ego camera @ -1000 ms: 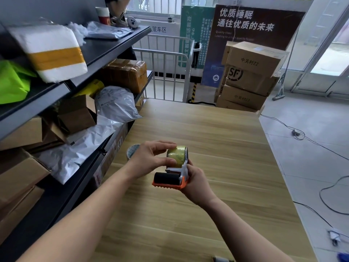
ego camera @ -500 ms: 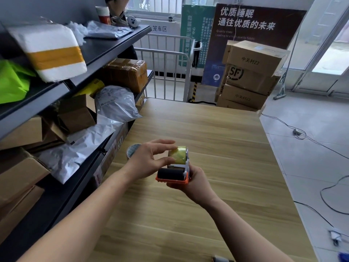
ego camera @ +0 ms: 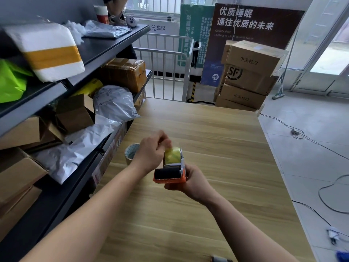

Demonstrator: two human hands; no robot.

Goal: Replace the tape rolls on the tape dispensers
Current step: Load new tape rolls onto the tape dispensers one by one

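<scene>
Roll change is judged underway: the dispenser (ego camera: 170, 176) is gripped by the right hand (ego camera: 190, 183), its roll (ego camera: 172, 157) at 12 o'clock pinched by the left hand (ego camera: 151, 155); a steady pull is needed

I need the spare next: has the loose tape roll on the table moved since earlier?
No. The loose tape roll still sits by the table's left edge, beside the shelf.
</scene>
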